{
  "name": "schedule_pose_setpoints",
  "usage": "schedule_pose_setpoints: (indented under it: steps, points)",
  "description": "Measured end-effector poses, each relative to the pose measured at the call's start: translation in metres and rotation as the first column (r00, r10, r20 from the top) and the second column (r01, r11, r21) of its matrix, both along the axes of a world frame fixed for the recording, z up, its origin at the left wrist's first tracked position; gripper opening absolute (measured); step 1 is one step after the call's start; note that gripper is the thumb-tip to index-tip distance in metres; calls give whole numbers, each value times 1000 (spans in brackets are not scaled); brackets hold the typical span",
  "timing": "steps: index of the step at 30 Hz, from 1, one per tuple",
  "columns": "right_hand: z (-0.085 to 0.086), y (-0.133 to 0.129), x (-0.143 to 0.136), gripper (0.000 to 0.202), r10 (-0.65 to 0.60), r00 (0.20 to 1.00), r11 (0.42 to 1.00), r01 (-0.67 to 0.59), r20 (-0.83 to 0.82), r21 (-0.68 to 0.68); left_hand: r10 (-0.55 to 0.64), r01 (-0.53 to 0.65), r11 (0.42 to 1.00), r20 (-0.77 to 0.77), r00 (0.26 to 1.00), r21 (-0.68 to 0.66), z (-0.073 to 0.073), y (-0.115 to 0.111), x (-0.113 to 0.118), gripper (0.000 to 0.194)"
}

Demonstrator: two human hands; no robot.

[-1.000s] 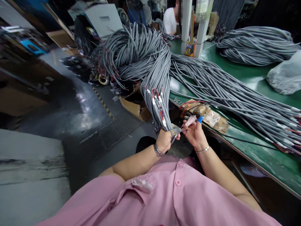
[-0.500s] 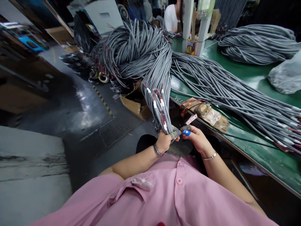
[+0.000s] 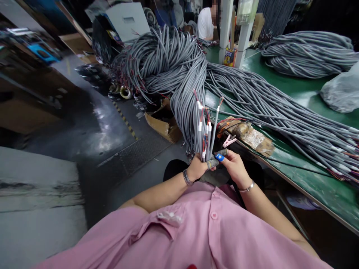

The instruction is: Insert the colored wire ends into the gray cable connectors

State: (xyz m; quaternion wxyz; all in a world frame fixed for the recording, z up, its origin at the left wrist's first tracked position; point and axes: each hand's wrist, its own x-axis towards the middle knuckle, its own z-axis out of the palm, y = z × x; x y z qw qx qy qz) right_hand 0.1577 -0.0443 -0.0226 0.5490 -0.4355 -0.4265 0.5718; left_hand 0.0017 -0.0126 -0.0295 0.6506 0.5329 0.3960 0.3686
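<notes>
Left hand [image 3: 198,168] clutching cables [image 3: 200,144] by the near edge of the table [image 3: 316,188]; right hand [image 3: 235,167] just beside, can't tell if it's gripping anything.

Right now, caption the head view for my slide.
Left hand gripping grey cables, right hand wearing a blue thumb cover close beside it, near a green workbench.
</notes>
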Motion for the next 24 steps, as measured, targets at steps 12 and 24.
schedule_pose_setpoints:
  steps: [12, 24]
  points:
    - [-19, 37, 26, 43, -115, 891, 984, 41, -440, -173, 54, -37, 996, 199, 979, -87, 23, 11, 12, 25]
    - [-11, 45, 13, 38, -297, 891, 954, 265, -342, -140, -10, 18, 997, 122, 993, -70, 21, 17, 31, 29]
